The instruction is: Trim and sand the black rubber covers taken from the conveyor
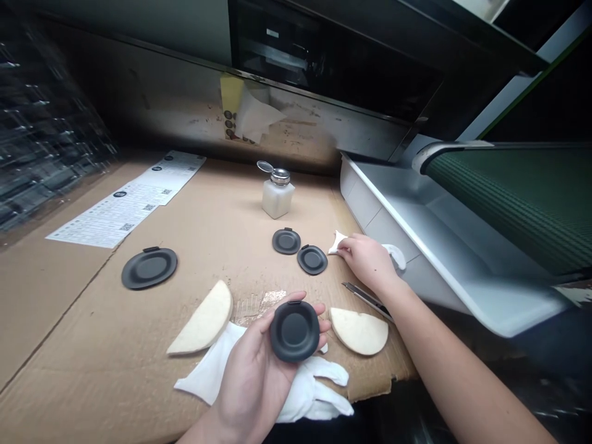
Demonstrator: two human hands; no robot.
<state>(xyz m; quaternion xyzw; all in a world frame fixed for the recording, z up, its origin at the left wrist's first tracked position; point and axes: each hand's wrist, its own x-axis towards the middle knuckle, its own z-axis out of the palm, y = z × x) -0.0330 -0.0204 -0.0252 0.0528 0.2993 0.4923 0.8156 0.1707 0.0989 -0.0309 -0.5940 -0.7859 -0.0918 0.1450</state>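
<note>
A small black rounded plastic lid [295, 332] with a tab rests in my left hand [259, 364], which is closed around its edge, palm up. My right hand [370, 262] pinches a piece of white cloth [338, 242] near the white tray's wall. Two similar black lids [286, 241] lie just left of the right hand. A larger black lid [149, 268] is farther left. White gloves [319, 388] lie beneath my left hand. Two cream half-round pads [203, 320] flank that hand, and a utility knife [367, 299] lies below my right wrist.
A square pump bottle [277, 196] with its cap flipped up stands at the back of the cardboard [222, 228]. Printed label sheets [134, 200] lie at the left, near stacked clear plastic trays [46, 123]. A white tray [398, 216] and green conveyor belt [518, 203] are at the right.
</note>
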